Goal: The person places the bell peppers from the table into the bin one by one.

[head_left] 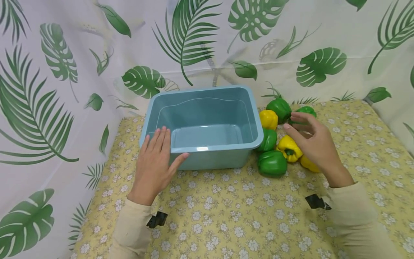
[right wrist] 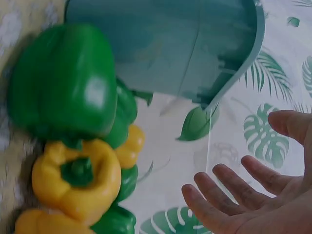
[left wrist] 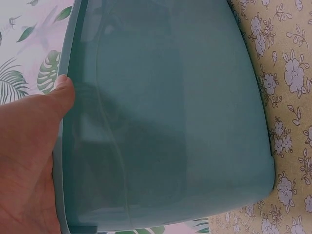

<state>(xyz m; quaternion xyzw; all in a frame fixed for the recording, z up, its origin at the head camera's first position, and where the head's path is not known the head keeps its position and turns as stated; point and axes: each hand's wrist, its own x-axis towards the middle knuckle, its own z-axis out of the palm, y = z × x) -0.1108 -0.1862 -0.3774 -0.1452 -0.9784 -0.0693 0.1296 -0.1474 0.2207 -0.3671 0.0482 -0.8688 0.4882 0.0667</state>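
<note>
A blue-green plastic basin stands upright in the middle of the table, with nothing inside it. My left hand rests on its near left rim, fingers straight and pointing inward; in the left wrist view the thumb touches the rim. Right of the basin lies a cluster of bell peppers: a green one at the front, a yellow one with its stem showing, and several others. Over the right side of this cluster hovers my right hand, fingers spread and loosely bent, holding nothing. It partly hides peppers behind and below it.
A yellow flowered cloth covers the table. Behind and to the left hangs a white curtain printed with green leaves. One green pepper lies close against the basin's right side.
</note>
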